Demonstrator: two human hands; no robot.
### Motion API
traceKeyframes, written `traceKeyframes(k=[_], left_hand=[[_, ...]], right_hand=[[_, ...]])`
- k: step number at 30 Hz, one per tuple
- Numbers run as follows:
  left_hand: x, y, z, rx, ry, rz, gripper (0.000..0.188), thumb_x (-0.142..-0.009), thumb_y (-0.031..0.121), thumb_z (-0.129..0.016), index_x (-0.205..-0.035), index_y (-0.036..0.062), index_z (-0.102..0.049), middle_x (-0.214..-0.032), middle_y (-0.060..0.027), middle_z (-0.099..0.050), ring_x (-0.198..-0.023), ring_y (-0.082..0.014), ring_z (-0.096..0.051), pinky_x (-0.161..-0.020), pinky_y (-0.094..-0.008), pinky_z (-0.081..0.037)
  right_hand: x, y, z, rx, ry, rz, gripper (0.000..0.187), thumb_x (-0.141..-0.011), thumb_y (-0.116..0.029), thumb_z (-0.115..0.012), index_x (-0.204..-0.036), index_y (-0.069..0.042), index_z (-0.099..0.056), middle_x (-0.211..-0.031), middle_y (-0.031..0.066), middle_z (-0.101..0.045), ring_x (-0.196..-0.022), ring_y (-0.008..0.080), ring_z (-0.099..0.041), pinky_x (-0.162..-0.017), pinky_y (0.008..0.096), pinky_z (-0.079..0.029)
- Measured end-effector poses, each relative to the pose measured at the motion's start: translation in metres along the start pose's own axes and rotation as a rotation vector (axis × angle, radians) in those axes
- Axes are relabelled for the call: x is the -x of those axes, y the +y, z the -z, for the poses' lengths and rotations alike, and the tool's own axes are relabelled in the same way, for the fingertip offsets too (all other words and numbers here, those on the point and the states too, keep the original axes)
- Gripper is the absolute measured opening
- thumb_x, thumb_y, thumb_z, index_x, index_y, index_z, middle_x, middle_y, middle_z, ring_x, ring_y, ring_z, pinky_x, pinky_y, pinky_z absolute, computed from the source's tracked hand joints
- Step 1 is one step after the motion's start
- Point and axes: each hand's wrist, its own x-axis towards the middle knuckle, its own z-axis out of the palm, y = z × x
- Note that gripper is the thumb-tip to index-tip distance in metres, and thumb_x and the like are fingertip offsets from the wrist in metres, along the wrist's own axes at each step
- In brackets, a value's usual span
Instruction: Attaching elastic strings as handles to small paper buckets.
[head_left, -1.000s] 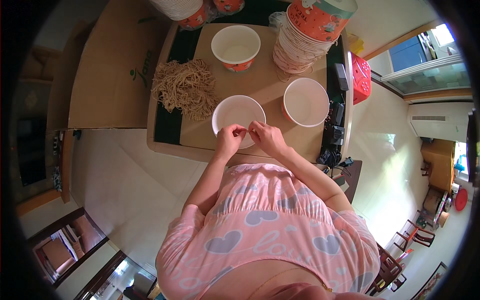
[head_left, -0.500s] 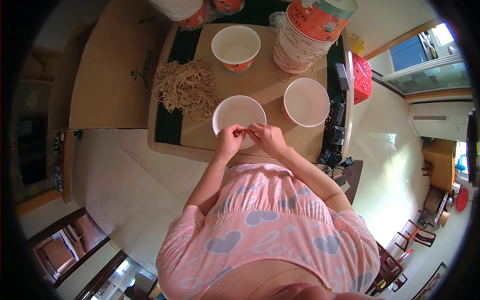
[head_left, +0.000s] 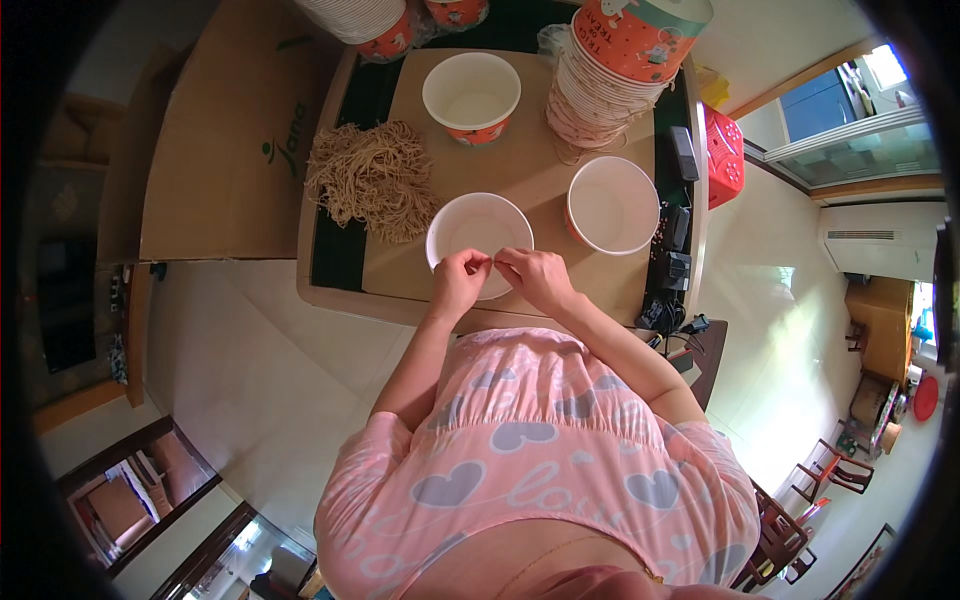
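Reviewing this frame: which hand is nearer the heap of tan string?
Left. The left hand is to the right of the heap of tan string and nearer the body, at the near edge of a white-lined tub; the right hand is farther right.

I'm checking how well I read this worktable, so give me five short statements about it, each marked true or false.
1. The left hand and right hand are over the nearest bucket. True.
2. The bundle of tan strings lies to the right of that bucket. False: it lies to the bucket's left.
3. The two hands are spread wide apart. False: their fingertips are close together.
4. The large cardboard box is on the left side of the table. True.
5. The right-hand bucket is upside down. False: its opening faces up.
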Motion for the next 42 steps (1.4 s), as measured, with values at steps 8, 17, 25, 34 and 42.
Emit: traceKeyframes(k=[8, 17, 25, 34, 42], left_hand=[[-0.001, 0.002, 0.001, -0.017, 0.011, 0.008, 0.008, -0.083, 0.007, -0.063, -0.083, -0.0005, -0.064, -0.068, -0.0033, -0.065, -0.062, -0.0074, -0.058, -0.058, -0.0228, -0.046], [0.0, 0.009, 0.003, -0.116, 0.041, -0.025, 0.007, -0.081, 0.007, -0.064, -0.081, 0.0001, -0.063, -0.067, -0.0061, -0.065, -0.06, -0.0113, -0.06, -0.057, -0.0255, -0.047], [0.001, 0.005, 0.001, -0.009, -0.008, -0.033, 0.007, -0.081, 0.007, -0.065, -0.082, 0.0003, -0.063, -0.068, -0.0043, -0.064, -0.061, -0.0084, -0.059, -0.058, -0.0245, -0.047], [0.006, 0.007, 0.011, -0.037, -0.099, -0.026, 0.006, -0.082, 0.005, -0.063, -0.083, -0.0004, -0.063, -0.07, -0.0009, -0.064, -0.063, -0.0069, -0.057, -0.061, -0.0228, -0.047], [0.019, 0.049, 0.017, 0.272, -0.216, 0.017, 0.009, -0.082, 0.007, -0.063, -0.08, -0.0015, -0.064, -0.07, -0.0011, -0.063, -0.065, -0.0053, -0.054, -0.061, -0.0217, -0.045]], right_hand=[[0.0, 0.003, -0.004, 0.033, -0.004, -0.002, 0.016, -0.083, -0.02, -0.06, -0.097, -0.013, -0.065, -0.082, 0.0091, -0.066, -0.07, 0.0283, -0.064, -0.06, 0.0376, -0.051], [0.0, -0.005, -0.001, -0.011, 0.022, -0.015, 0.016, -0.083, -0.021, -0.061, -0.097, -0.014, -0.066, -0.081, 0.0089, -0.067, -0.07, 0.0288, -0.064, -0.059, 0.038, -0.051], [-0.001, 0.0, -0.002, 0.01, 0.054, 0.019, 0.011, -0.08, -0.017, -0.062, -0.088, -0.011, -0.065, -0.078, 0.0067, -0.063, -0.068, 0.027, -0.063, -0.056, 0.0365, -0.05], [0.0, 0.0, 0.013, -0.101, 0.173, 0.043, 0.005, -0.078, -0.013, -0.062, -0.082, -0.01, -0.062, -0.08, 0.006, -0.059, -0.064, 0.0271, -0.06, -0.055, 0.0367, -0.05], [0.014, 0.006, 0.021, -0.22, 0.201, 0.107, 0.011, -0.074, -0.008, -0.066, -0.084, -0.008, -0.063, -0.083, 0.0074, -0.057, -0.068, 0.0261, -0.059, -0.058, 0.0353, -0.049]])
